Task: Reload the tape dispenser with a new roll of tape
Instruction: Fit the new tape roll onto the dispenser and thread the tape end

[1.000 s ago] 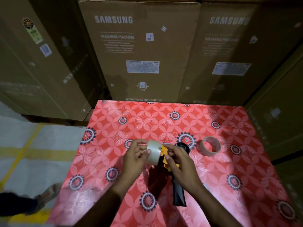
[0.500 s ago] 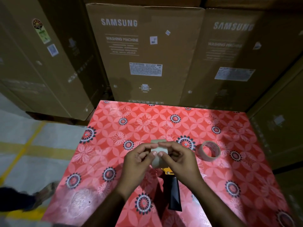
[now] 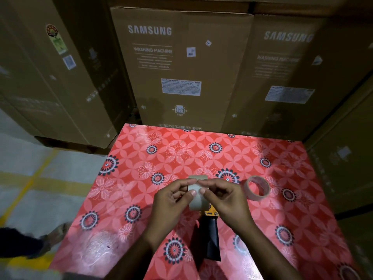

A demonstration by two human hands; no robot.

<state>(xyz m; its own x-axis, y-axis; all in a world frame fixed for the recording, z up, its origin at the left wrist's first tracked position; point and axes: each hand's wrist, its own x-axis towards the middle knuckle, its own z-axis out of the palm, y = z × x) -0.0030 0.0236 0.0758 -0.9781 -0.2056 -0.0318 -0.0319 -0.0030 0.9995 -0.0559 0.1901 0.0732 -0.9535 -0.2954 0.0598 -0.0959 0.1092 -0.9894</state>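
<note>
1. Nearest: black handle of the tape dispenser [image 3: 210, 237] lying on the bench [image 3: 125, 199], its yellow body partly hidden beneath the hands.
2. Left hand [image 3: 171, 201] curled, thumb and forefinger pinching the near face of the tape roll [image 3: 196, 196]; roll held just above the dispenser.
3. Right hand [image 3: 224, 199] curled likewise, thumb and forefinger pinching the same roll from the other side, fingertips of both hands almost meeting.
4. Second tape ring [image 3: 256, 187], pale and thin-walled, resting on the bench just right of the right hand, apart from it.
5. Red floral covering across the bench surface.
6. Farthest: tall cardboard cartons [image 3: 181, 73] marked SAMSUNG WASHING MACHINE, standing behind the bench.
</note>
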